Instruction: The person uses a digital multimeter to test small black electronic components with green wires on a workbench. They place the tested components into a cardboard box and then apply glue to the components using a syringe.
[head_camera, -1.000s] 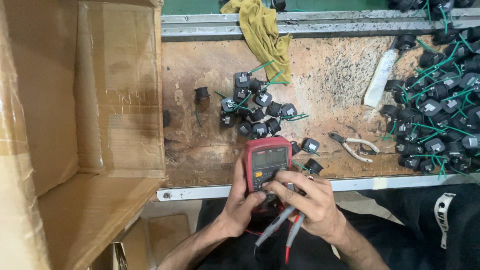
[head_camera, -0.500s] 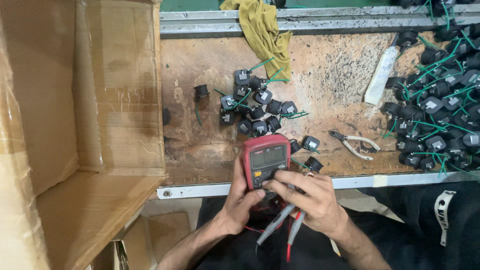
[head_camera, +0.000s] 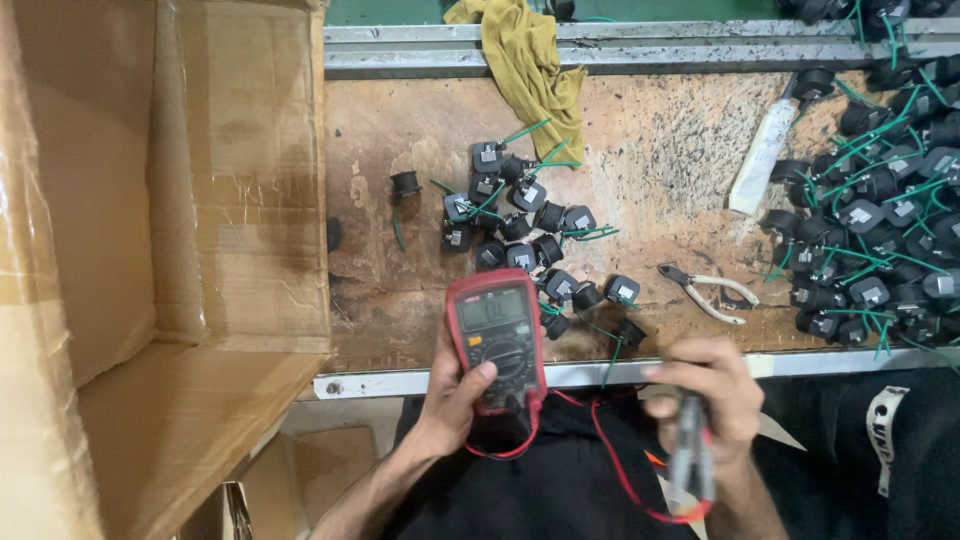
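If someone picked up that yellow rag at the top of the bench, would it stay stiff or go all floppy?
Probably floppy: the yellow rag lies crumpled in soft folds and drapes over the metal rail. It looks light, being thin cloth. It likely would not roll or slide easily on the rough, worn benchtop.

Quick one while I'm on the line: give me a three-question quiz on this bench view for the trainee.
1. Multiple choice: what does the left hand hold? A) the pliers B) the red multimeter C) the yellow cloth
2. True or false: the right hand grips the meter's test probes below the bench edge.
3. Fill in: the pliers lie between the middle cluster of black coil parts and the larger ______ at the right.

Key:
1. B, the red multimeter, with the thumb at its dial.
2. True; red leads run from the meter to that hand.
3. Pile of black coil parts with green wires.
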